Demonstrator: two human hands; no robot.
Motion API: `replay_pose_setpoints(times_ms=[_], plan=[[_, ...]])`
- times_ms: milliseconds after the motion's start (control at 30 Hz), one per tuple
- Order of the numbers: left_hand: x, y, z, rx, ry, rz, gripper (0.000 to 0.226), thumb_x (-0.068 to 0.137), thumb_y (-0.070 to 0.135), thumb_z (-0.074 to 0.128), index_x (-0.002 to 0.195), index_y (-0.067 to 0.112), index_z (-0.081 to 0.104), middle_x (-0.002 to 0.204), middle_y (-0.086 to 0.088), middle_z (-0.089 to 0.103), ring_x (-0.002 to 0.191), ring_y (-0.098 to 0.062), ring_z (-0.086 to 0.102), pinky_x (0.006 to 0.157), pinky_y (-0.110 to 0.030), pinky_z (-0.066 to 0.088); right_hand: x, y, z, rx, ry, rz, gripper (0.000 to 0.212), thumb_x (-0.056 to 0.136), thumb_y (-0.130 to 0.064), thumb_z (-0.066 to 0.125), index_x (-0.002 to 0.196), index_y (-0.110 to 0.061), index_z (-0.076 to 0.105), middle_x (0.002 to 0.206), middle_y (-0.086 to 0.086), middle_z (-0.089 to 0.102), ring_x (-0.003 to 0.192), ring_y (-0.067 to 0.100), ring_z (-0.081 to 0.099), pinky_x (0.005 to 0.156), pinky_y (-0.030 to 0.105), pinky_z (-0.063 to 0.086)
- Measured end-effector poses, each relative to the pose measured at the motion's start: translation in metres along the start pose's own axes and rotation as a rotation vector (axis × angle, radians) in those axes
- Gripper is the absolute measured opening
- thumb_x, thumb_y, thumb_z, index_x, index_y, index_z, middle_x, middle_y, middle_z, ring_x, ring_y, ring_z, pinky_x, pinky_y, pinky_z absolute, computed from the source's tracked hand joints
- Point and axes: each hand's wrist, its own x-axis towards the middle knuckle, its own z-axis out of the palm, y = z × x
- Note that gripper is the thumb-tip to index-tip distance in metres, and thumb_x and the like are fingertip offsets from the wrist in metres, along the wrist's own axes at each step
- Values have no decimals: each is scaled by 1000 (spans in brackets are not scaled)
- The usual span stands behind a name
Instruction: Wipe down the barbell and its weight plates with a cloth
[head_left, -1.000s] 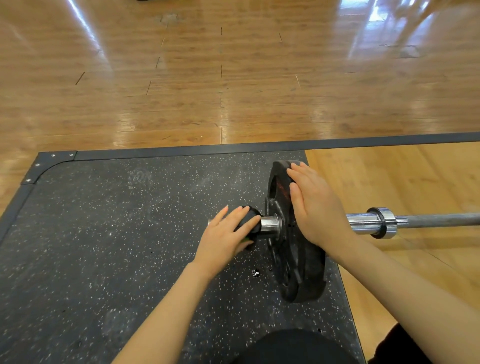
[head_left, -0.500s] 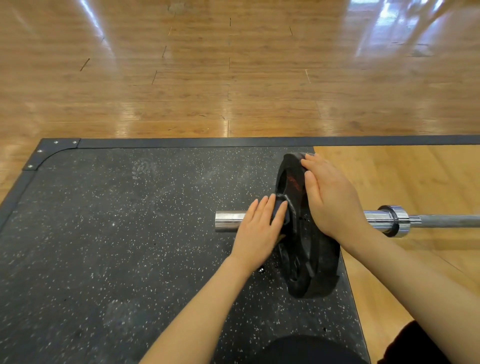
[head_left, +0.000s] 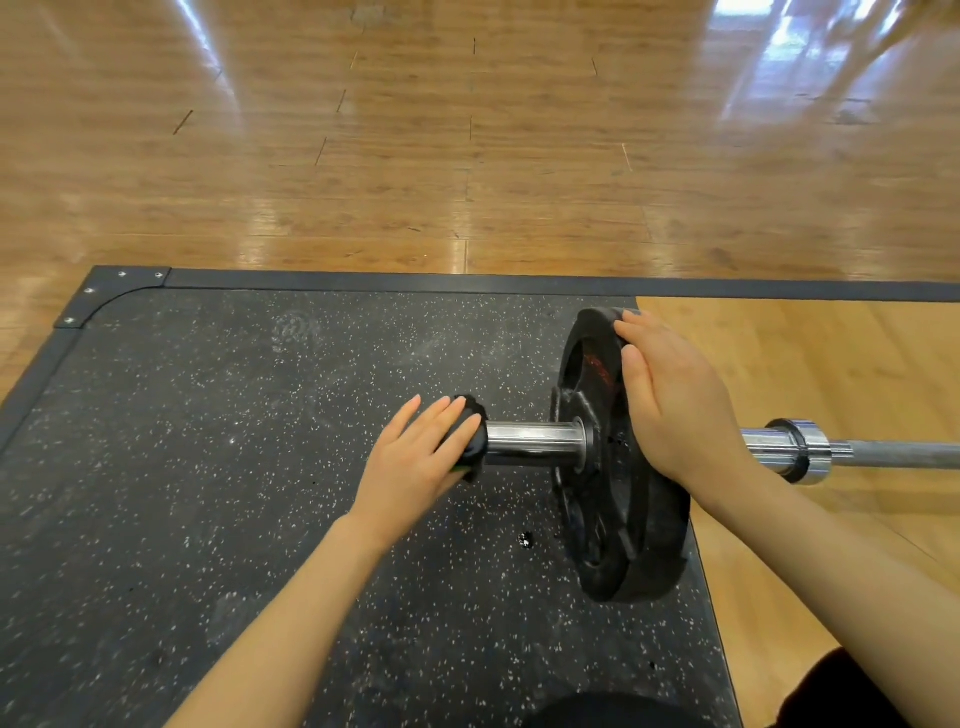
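The barbell lies across the platform, its chrome sleeve (head_left: 530, 441) pointing left and its grey shaft (head_left: 893, 454) running off to the right past a chrome collar (head_left: 800, 447). One black weight plate (head_left: 618, 519) stands upright on the sleeve. My left hand (head_left: 415, 462) wraps a black cloth (head_left: 475, 441) over the sleeve's free end, fingers lying over the top and the thumb hidden. My right hand (head_left: 675, 405) rests flat against the plate's right face near its upper rim, fingers straight.
The plate stands on a black speckled rubber mat (head_left: 208, 467) with a metal-edged corner at the far left. A light wooden platform panel (head_left: 805, 364) lies to the right under the shaft. Glossy wooden floor (head_left: 467, 156) stretches beyond. My dark-clothed knees show at the bottom.
My left hand has slid the cloth leftward along the sleeve, from against the plate to the sleeve's end. The right hand stays pressed on the plate.
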Motion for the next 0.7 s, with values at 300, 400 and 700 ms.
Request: replay_pose_setpoints(times_ms=[300, 400, 700], plan=[[33, 46, 5, -102, -52, -11, 62, 70, 26, 84, 127, 11, 63, 131, -15, 60, 117, -31, 61, 107, -48, 39, -4, 0, 0, 10, 7, -6, 37, 103, -13, 40, 136, -4, 52, 146, 8, 47, 141, 20, 35, 113, 22, 18], [34, 50, 3, -150, -23, -65, 57, 69, 23, 85, 122, 11, 66, 126, -13, 64, 113, -29, 63, 104, -52, 42, -7, 2, -1, 23, 14, -3, 37, 102, -12, 40, 136, -4, 53, 146, 8, 47, 140, 20, 36, 114, 25, 22], [98, 91, 6, -566, -82, -546, 45, 99, 29, 51, 141, 12, 46, 135, -6, 59, 125, -22, 52, 111, -39, 28, -8, 3, 1, 61, 15, -25, 48, 98, -25, 31, 136, -5, 53, 145, 6, 48, 140, 18, 36, 117, 35, 27]])
